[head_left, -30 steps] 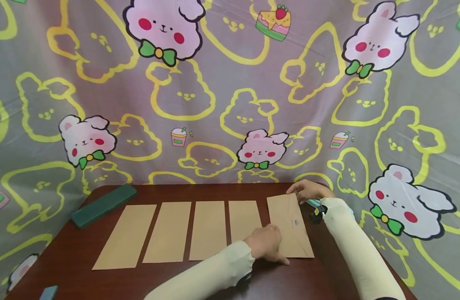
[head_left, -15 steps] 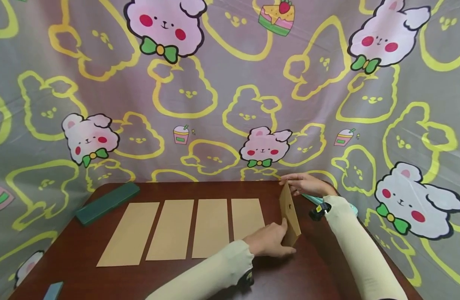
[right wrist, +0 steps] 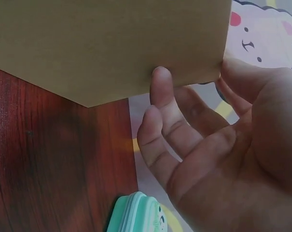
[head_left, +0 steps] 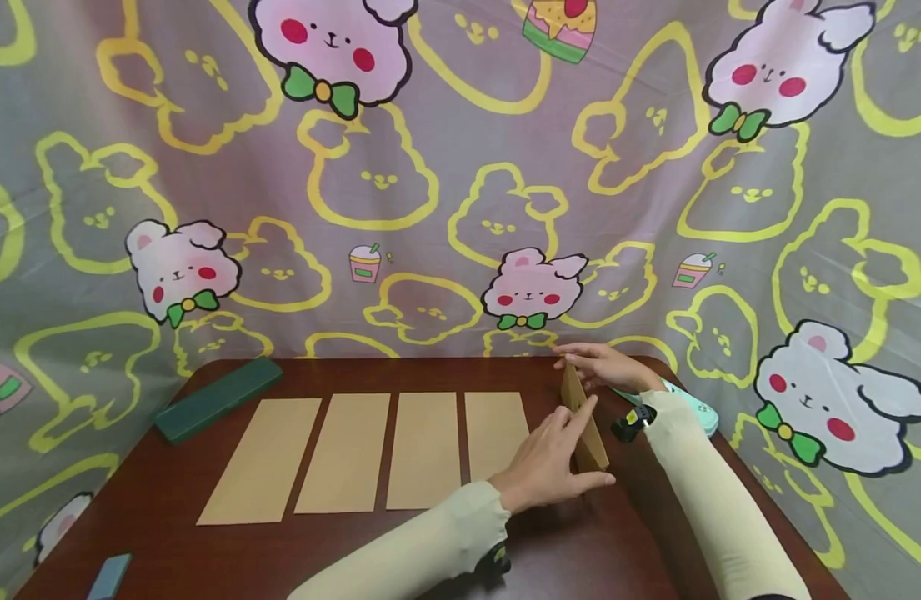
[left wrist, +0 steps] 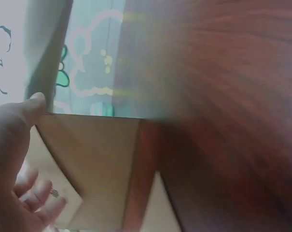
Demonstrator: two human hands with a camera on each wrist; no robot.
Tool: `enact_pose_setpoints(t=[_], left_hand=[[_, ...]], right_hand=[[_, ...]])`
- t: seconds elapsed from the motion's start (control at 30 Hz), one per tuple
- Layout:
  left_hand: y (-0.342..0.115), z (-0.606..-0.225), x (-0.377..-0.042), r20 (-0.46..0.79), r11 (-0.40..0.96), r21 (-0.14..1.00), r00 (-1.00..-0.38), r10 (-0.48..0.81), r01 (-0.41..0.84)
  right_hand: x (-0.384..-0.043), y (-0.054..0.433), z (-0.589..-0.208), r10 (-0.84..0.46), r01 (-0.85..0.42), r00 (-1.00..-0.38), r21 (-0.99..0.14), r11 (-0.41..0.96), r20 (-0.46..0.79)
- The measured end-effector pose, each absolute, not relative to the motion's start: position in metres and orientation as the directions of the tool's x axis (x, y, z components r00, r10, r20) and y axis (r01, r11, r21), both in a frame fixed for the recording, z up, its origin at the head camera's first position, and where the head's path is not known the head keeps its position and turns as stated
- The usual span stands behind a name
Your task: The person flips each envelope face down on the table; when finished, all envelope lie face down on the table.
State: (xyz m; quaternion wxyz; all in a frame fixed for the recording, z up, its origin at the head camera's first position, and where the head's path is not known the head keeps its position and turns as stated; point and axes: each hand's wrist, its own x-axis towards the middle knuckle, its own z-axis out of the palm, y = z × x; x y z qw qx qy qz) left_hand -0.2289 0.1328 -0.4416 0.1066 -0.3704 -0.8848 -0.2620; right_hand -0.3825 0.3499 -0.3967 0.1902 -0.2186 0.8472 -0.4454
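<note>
A brown paper envelope [head_left: 591, 446] stands up on its long edge at the right of the table, between my two hands. My left hand [head_left: 544, 458] holds its near end, the thumb at the near edge and the fingers along its left side. In the left wrist view, that thumb touches the edge of the envelope [left wrist: 97, 159] and the other fingers lie beside a slanted flap. At the far end my right hand [head_left: 613, 367] holds the edge between thumb and fingers. The right wrist view shows fingertips [right wrist: 161, 79] against the plain side of the envelope [right wrist: 112, 48].
Several flat brown paper rectangles, one at the far left [head_left: 261, 462], lie in a row on the dark red table [head_left: 205, 567]. A dark green box [head_left: 220, 400] is at the back left, a small blue block [head_left: 109, 577] at the front left. A mint-green case [head_left: 696, 407] lies behind my right wrist.
The envelope was lying nearly flat with its flap side up and has been tipped up onto its long edge. My left hand has shifted right, its index finger now stretched along the envelope.
</note>
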Motion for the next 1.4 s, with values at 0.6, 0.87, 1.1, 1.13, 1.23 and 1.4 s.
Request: enact_pose_setpoints(t=[0.6,0.87,1.1,1.13,1.23,1.4], left_hand=[[0.140,-0.431,-0.225,0.562,0.477,0.129,-0.460,0.687,0.870],[0.126,-0.426,-0.225,0.590,0.511,0.076,-0.452,0.669,0.856],[0.097,-0.428,-0.223,0.638,0.496,0.180,-0.485,0.599,0.849],[0.093,-0.429,-0.223,0.628,0.500,0.198,-0.500,0.596,0.843],[0.084,-0.435,-0.223,0.581,0.527,0.229,-0.549,0.601,0.819],[0.077,-0.441,-0.224,0.548,0.559,0.194,-0.561,0.620,0.806]], right_hand=[[-0.375,0.361,-0.459,-0.412,-0.081,-0.897,-0.855,0.513,-0.163],[-0.382,0.356,-0.451,-0.423,-0.078,-0.894,-0.880,0.468,-0.146],[-0.376,0.373,-0.427,-0.379,-0.060,-0.917,-0.897,0.439,-0.124],[-0.376,0.375,-0.422,-0.371,-0.059,-0.920,-0.891,0.449,-0.126],[-0.375,0.379,-0.408,-0.356,-0.077,-0.927,-0.867,0.493,-0.120],[-0.379,0.379,-0.393,-0.354,-0.090,-0.928,-0.849,0.521,-0.119]])
